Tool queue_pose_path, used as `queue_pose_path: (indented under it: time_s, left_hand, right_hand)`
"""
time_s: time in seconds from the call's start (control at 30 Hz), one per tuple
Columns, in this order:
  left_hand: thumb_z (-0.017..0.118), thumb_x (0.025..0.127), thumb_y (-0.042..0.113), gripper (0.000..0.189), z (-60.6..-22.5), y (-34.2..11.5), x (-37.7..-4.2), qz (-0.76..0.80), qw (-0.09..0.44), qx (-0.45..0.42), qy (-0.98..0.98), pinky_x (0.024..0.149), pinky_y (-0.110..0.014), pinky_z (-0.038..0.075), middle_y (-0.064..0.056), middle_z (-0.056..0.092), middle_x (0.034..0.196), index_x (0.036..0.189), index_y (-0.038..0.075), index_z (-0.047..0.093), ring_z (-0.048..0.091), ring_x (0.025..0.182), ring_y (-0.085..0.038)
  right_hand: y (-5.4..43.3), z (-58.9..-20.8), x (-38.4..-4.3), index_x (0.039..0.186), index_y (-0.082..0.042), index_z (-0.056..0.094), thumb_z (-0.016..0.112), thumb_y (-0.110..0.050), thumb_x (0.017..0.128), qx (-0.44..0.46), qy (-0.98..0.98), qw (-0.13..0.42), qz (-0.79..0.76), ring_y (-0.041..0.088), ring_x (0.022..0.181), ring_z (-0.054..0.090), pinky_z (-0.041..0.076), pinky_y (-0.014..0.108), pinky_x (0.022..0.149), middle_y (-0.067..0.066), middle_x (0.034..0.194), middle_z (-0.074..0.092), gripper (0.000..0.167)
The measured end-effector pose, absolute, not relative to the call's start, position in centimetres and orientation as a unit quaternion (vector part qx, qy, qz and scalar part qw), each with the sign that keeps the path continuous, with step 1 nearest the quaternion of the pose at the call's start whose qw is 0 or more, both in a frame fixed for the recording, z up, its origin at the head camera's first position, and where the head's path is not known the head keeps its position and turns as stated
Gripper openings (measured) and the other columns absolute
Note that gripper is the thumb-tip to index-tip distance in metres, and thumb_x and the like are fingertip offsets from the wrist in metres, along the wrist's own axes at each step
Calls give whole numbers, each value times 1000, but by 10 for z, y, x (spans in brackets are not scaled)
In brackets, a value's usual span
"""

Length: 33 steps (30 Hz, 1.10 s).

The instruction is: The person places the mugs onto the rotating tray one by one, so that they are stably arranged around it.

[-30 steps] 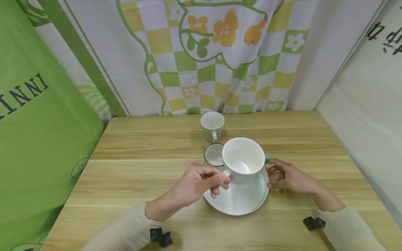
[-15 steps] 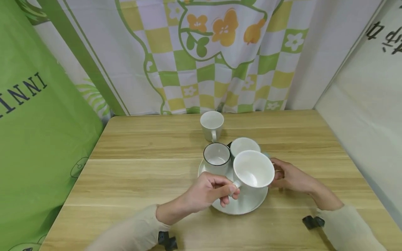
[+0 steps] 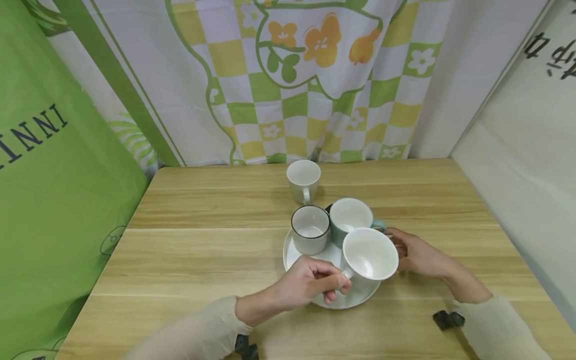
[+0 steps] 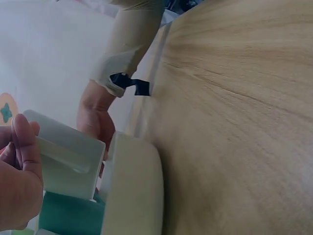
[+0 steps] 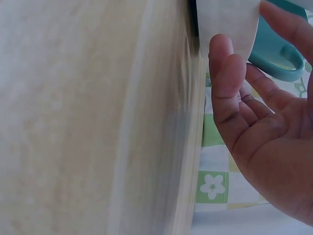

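My left hand (image 3: 299, 285) pinches the handle of a white mug (image 3: 370, 256), which is held tilted over the front right of a round white plate (image 3: 327, 257). Behind it on the plate are a teal mug with a white inside (image 3: 338, 231) and a white mug with a dark rim (image 3: 310, 243). My right hand (image 3: 423, 256) is at the plate's right edge, below the teal handle. In the right wrist view its fingertips meet the plate's outer wall (image 5: 227, 22), the fingers loosely bent. The left wrist view shows the held mug (image 4: 73, 139) above the plate's wall (image 4: 134, 183).
Another white mug (image 3: 299, 189) stands behind the plate, its handle facing me. The wooden table (image 3: 202, 215) runs back to a checked curtain (image 3: 294, 115), with a green cloth (image 3: 54, 200) at the left and a pale panel (image 3: 526, 165) at the right.
My left hand has brought the white mug right and towards me, uncovering the teal mug and dark-rimmed mug behind it. My right hand has barely moved at the plate's edge.
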State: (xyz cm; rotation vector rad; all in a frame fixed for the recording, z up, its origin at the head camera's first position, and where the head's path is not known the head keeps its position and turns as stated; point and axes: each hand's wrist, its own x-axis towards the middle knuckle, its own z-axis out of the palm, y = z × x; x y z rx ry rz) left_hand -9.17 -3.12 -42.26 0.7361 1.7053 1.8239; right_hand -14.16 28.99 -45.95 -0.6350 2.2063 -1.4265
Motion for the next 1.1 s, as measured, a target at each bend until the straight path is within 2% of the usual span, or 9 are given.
queue_pose_path:
  time_s: [0.1,0.23,0.37,0.57,0.7,0.9,1.1]
  left_hand:
    - [63,98,10,25,-430,-28,-92,679,266,270,629,60,-18,56,-37,67,96,99,-14,71,62,63,-2]
    - [63,97,10,25,-438,-26,-92,681,270,264,627,60,-17,56,-38,67,96,99,-14,71,62,64,-1]
    - [64,97,11,25,-443,-24,-93,679,271,261,631,61,-16,55,-37,67,97,100,-13,71,61,64,0]
    - [64,97,10,25,-450,-21,-94,681,267,264,628,60,-16,55,-37,67,96,99,-13,71,61,64,-1]
    - [64,97,9,23,-454,-20,-95,681,265,263,631,60,-15,54,-36,68,96,100,-13,72,61,64,0]
    - [65,96,9,22,-456,-18,-97,675,266,259,638,61,-15,55,-35,69,96,100,-11,73,61,65,-1]
    - [65,97,11,23,-458,-16,-98,670,293,231,642,64,-17,57,-33,70,101,102,-9,73,64,65,-2]
  right_hand:
    - [291,-459,-142,146,9,32,75,0,81,-219,799,222,-514,-2,103,65,60,34,65,40,131,53,78]
    - [291,-458,-141,147,9,29,73,4,79,-211,796,231,-519,5,98,68,59,36,57,39,127,55,81]
    - [290,-458,-141,150,8,27,69,8,78,-211,790,236,-524,10,93,70,58,36,56,38,126,55,83]
    - [292,-457,-141,149,10,26,72,-2,86,-223,791,230,-521,7,97,69,60,35,64,35,122,57,80]
    - [293,-459,-142,150,10,25,72,-1,86,-222,795,229,-516,8,95,69,60,36,61,32,121,58,80]
    - [293,-461,-142,150,9,26,72,-5,88,-224,799,227,-510,5,99,68,60,37,64,36,127,56,78]
    - [293,-460,-142,151,9,25,71,-4,88,-220,800,226,-510,3,99,68,60,36,64,39,128,54,78]
